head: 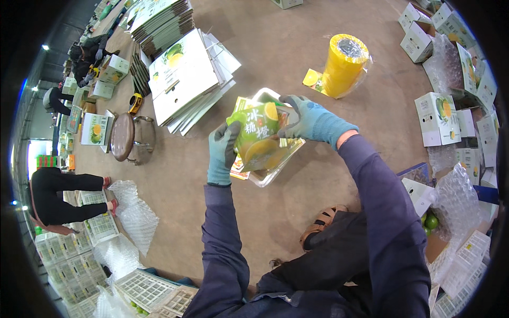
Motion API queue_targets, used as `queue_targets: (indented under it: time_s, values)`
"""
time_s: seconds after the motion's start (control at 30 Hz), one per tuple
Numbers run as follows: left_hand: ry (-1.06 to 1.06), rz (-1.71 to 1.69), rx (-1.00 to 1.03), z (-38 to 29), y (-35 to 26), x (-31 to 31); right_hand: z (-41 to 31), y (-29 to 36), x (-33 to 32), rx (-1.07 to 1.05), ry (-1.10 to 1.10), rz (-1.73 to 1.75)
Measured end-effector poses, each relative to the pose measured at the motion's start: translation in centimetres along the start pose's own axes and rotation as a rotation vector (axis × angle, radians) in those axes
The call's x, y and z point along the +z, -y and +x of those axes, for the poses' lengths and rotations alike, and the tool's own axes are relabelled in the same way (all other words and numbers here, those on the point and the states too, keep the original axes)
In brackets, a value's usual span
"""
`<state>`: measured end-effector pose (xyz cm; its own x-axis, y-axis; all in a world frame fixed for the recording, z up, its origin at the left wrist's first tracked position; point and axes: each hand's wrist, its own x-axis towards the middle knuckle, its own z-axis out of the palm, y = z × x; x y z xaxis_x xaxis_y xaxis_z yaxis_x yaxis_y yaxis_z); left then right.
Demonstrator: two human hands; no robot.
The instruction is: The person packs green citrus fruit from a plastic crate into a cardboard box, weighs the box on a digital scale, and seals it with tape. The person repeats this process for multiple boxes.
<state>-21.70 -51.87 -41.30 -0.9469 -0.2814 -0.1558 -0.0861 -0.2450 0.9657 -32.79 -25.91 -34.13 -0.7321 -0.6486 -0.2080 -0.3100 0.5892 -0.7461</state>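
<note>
My left hand (225, 147), in a blue-grey work glove, pinches the left edge of a green and yellow printed packet or card (258, 137) that shows oranges and bears writing. My right hand (304, 119), gloved likewise, has its fingers closed around the upper right of the same bundle. Under the printed piece is a white-rimmed plastic tray (262, 181) with more printed cards in it; how the right fingers divide between tray and cards cannot be told. Beyond my right hand, yellow tape rolls (344, 65) stand stacked in clear wrap on the floor, beside a small orange-printed card (312, 78).
Flattened printed cartons (185, 75) are piled ahead. A round stool (123, 137) and a tape dispenser (136, 103) are at left. Open cartons (438, 119) and bubble wrap (457, 198) line the right. Plastic crates (145, 288) lie lower left. Several co-workers bend over at far left.
</note>
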Motion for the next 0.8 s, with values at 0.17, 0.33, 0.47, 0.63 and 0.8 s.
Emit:
queue_targets:
  time_s: [0.17,0.33,0.47,0.63,0.8]
  values:
    - [-0.069,0.149,0.093,0.9,1.0,-1.0,-0.8,0.1,1.6,0.12,0.003,0.058]
    - [0.039,-0.191,0.054,-1.9,-2.7,3.7,-0.2,0.2,2.9,0.135,-0.067,0.532]
    - [0.055,0.097,0.303,-1.9,-3.6,3.7,0.5,2.4,2.4,0.252,-0.013,0.656]
    - [-0.052,0.306,0.472,0.0,-0.5,1.0,-0.1,1.9,1.9,0.18,-0.044,0.523]
    - [-0.16,0.283,0.22,0.2,2.5,-0.4,-1.0,0.1,1.9,0.234,0.113,0.241]
